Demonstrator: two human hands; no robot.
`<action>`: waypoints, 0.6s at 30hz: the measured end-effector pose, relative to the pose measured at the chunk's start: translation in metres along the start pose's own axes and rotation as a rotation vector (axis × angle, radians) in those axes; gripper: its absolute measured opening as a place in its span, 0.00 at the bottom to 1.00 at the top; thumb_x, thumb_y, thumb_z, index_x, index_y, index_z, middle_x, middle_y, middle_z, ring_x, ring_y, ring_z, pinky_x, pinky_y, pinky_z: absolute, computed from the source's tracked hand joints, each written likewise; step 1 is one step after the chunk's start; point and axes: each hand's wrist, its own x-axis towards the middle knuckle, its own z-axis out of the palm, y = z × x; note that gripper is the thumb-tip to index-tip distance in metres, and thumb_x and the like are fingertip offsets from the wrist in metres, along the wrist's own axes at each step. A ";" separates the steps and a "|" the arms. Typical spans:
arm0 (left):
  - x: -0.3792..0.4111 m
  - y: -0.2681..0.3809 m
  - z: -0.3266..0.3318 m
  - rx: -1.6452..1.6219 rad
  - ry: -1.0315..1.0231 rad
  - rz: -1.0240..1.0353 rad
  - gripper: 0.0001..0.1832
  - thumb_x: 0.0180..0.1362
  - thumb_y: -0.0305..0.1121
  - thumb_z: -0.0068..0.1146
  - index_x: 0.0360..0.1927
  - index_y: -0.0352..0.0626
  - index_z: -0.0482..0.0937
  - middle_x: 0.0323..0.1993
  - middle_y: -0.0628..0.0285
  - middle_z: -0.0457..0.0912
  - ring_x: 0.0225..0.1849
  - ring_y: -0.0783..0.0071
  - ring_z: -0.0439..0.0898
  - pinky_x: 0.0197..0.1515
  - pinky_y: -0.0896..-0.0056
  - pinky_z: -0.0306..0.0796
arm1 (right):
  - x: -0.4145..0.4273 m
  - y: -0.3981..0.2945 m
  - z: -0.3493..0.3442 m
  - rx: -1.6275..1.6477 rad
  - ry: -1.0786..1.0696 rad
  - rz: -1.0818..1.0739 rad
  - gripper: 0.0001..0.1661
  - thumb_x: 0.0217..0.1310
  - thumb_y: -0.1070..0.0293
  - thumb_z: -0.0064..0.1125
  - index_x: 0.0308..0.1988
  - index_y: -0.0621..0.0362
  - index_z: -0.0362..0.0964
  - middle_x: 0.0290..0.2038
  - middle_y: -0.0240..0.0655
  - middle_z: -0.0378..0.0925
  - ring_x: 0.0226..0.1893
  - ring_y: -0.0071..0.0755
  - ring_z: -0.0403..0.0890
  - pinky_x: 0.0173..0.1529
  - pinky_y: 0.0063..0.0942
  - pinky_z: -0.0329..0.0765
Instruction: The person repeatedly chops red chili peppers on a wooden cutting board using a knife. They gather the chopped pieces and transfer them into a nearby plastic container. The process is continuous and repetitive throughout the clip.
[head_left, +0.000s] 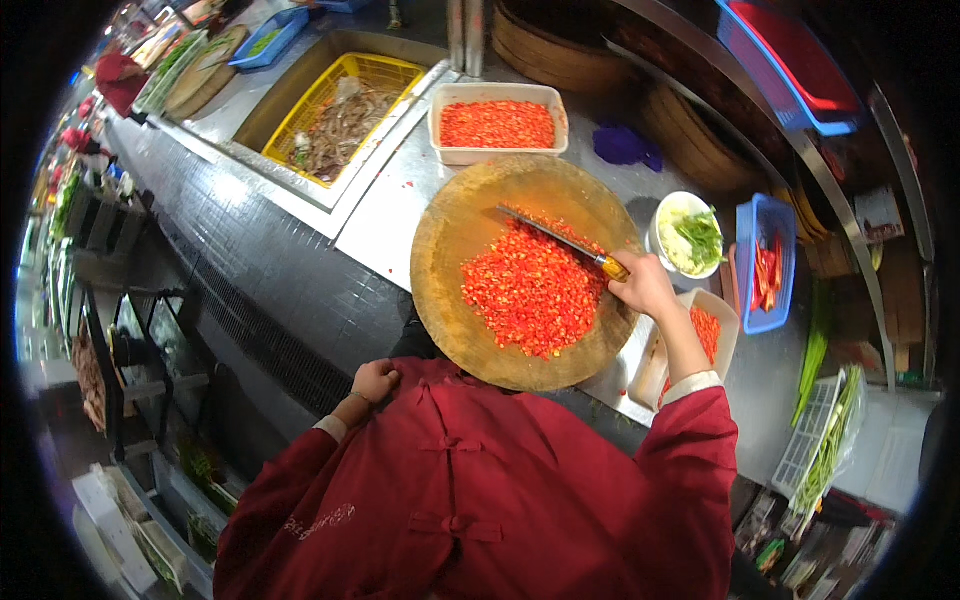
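My right hand (642, 283) grips the wooden handle of a cleaver (551, 234). Its blade is seen nearly edge-on and lies along the far side of a pile of chopped red chillies (532, 289). Under both is a thick round wooden chopping block (446, 202), its surface stained orange. At my waist, my left hand (376, 380) is curled into a fist against the red jacket, with nothing visible in it. Beyond the block stands a cream plastic tub (498, 156) full of chopped red chillies. A second tub (726, 349), partly hidden by my right forearm, also holds some.
Right of the block are a white bowl (654, 238) of minced garlic and greens and a blue basket (766, 322) with red peppers. Far left, a yellow crate (281, 133) sits in a sink. A purple cloth (626, 145) lies near bamboo steamers (559, 56). Co-workers stand farther off.
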 end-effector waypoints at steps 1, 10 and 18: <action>0.003 0.002 0.000 0.034 -0.007 0.014 0.14 0.55 0.41 0.57 0.36 0.41 0.84 0.32 0.50 0.86 0.39 0.49 0.84 0.44 0.54 0.77 | -0.011 -0.002 -0.004 0.029 0.026 0.032 0.20 0.44 0.68 0.64 0.42 0.57 0.78 0.31 0.54 0.80 0.35 0.60 0.81 0.41 0.47 0.78; 0.018 0.008 -0.013 0.137 -0.092 0.100 0.14 0.56 0.41 0.58 0.37 0.42 0.85 0.33 0.49 0.85 0.40 0.48 0.84 0.45 0.53 0.77 | -0.098 0.008 0.012 0.154 0.236 0.461 0.13 0.46 0.71 0.62 0.35 0.64 0.75 0.24 0.56 0.76 0.28 0.61 0.81 0.35 0.44 0.78; 0.056 -0.004 -0.038 0.263 -0.135 0.185 0.15 0.57 0.42 0.58 0.37 0.43 0.86 0.33 0.48 0.85 0.40 0.47 0.84 0.45 0.53 0.77 | -0.096 -0.067 0.058 0.111 0.240 0.521 0.15 0.48 0.69 0.65 0.37 0.63 0.73 0.26 0.57 0.78 0.33 0.66 0.81 0.39 0.51 0.78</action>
